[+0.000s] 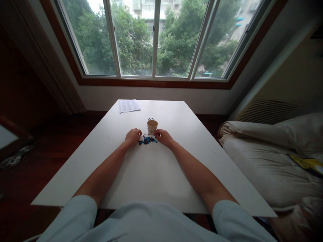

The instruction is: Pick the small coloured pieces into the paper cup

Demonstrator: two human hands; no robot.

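Note:
A small heap of blue and black pieces (pixel 147 139) lies on the white table (pixel 151 174), just in front of a tan paper cup (pixel 152 127). My left hand (pixel 133 136) rests at the heap's left edge with its fingers curled together. My right hand (pixel 163 136) sits at the heap's right edge, close beside the cup, fingers also curled in a pinch. Whether either hand holds a piece is too small to make out.
A printed sheet of paper (pixel 129 105) lies at the table's far left corner. A bed with a pale duvet (pixel 272 158) stands close along the table's right side. A large window (pixel 156 37) fills the far wall. Cables (pixel 12 160) lie on the dark floor at left.

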